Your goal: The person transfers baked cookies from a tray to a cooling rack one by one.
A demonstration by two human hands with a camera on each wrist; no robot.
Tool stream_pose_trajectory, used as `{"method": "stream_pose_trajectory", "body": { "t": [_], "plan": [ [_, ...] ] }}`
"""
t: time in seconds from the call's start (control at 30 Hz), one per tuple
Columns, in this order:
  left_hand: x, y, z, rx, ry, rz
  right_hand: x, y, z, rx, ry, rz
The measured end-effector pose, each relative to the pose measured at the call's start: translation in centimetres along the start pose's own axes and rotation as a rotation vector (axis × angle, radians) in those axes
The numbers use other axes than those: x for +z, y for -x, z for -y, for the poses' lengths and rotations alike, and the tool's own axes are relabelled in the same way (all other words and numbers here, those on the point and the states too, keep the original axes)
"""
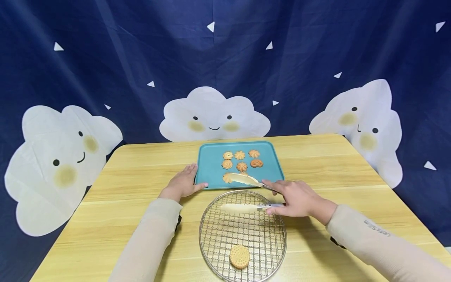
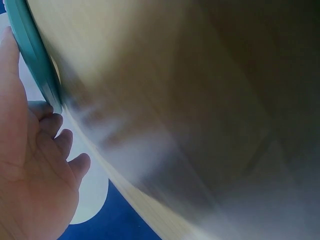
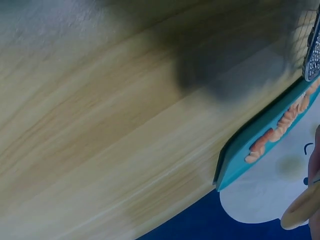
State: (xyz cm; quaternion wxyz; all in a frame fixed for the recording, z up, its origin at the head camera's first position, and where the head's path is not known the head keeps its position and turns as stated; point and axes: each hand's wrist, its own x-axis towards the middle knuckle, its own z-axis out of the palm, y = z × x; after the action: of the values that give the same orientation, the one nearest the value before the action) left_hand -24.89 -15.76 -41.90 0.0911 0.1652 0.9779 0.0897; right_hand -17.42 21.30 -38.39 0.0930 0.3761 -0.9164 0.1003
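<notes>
Golden cookies point(image 1: 241, 167) on the teal tray point(image 1: 210, 158) look light and brittle, so pinch sides softly; right hand point(image 1: 298, 198) grips the spread tongs point(image 1: 243, 179), left hand point(image 1: 182, 182) touches tray edge, fingers extended.

Both arms point(image 1: 149, 239) stretched forward; left grip point(image 1: 181, 183) relaxed, thumb spread; right grip point(image 1: 297, 198) pinching, thumb apart from fingers
</notes>
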Motion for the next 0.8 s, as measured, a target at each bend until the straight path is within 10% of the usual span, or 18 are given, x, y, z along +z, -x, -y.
{"method": "stream_pose_trajectory", "body": {
  "t": [0.8],
  "plan": [
    [0.0, -0.1, 0.1, -0.009, 0.002, 0.004, 1.3, -1.2, 0.0, 0.295, -0.015, 0.086]
  ]
}}
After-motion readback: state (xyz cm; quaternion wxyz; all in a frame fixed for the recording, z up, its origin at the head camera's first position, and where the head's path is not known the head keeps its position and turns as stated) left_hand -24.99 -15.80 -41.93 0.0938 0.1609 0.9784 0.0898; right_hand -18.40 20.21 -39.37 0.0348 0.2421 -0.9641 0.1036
